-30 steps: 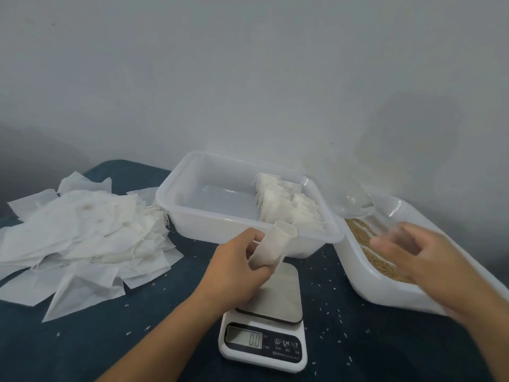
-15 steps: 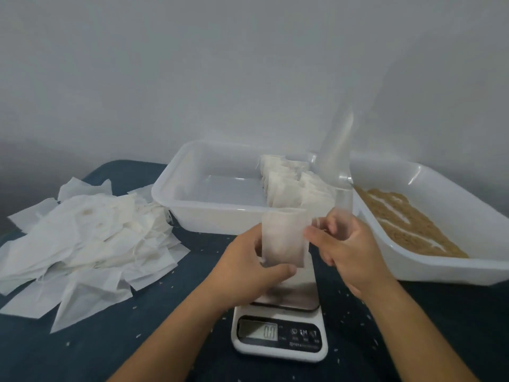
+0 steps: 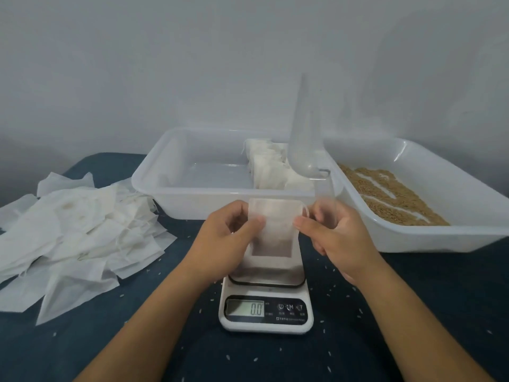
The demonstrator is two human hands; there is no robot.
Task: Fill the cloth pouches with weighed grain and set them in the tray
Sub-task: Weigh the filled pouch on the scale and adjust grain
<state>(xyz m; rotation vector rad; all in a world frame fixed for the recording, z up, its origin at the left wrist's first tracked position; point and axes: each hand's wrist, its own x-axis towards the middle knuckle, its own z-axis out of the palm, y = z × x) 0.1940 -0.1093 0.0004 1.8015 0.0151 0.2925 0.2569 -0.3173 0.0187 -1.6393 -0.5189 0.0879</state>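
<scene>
Nearest the camera, the scale (image 3: 266,312) sits on the dark cloth and reads 0.0, its platter bare, probably zeroed for the next portion. Directly above the platter, the left hand (image 3: 225,238) and right hand (image 3: 334,235) each pinch a side edge of one empty pouch (image 3: 272,227), thumb in front, fingers behind. The pouch hangs flat and upright, long axis vertical, mouth upward, drawstring at its right corner; this hold likely serves to spread the mouth. Left lies a heap of empty pouches (image 3: 71,232). Beyond, the tray (image 3: 170,186) holds filled pouches (image 3: 272,169) standing at its right end. A clear scoop (image 3: 304,150) props upright between the tray and the grain bin (image 3: 429,238).
</scene>
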